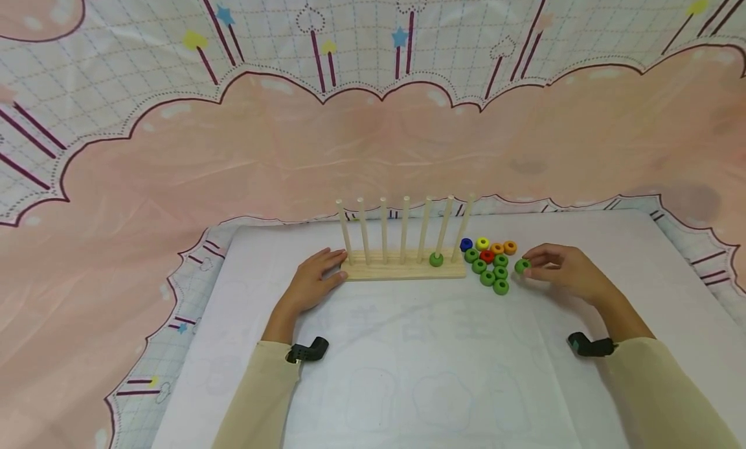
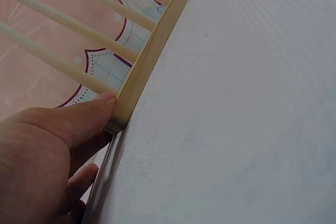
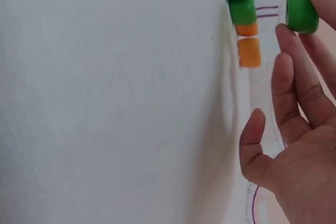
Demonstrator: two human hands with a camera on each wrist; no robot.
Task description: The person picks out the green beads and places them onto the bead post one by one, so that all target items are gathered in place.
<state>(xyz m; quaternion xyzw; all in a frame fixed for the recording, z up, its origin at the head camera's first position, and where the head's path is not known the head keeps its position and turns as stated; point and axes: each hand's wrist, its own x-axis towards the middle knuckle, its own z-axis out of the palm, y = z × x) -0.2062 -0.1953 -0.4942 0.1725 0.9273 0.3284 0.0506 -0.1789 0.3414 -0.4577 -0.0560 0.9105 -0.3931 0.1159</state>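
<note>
A wooden peg rack (image 1: 379, 271) with several upright pegs stands on the white table. My left hand (image 1: 315, 280) grips the left end of its base. The left wrist view shows the thumb (image 2: 97, 114) against the base's end, beside the outermost peg. One green bead (image 1: 436, 260) sits at the foot of the second peg from the right. To the right of the bead cluster, my right hand (image 1: 562, 271) pinches another green bead (image 1: 522, 266) between thumb and fingertips. In the right wrist view, this green bead (image 3: 302, 11) is held apart from the others.
Close to the rack's right end lie loose beads: several green beads (image 1: 487, 278), a red bead (image 1: 486, 256), a blue bead (image 1: 466, 244), a yellow bead (image 1: 482, 243) and two orange ones, including an orange bead (image 1: 510, 247). A patterned cloth (image 1: 396, 151) hangs behind the table (image 1: 408, 371).
</note>
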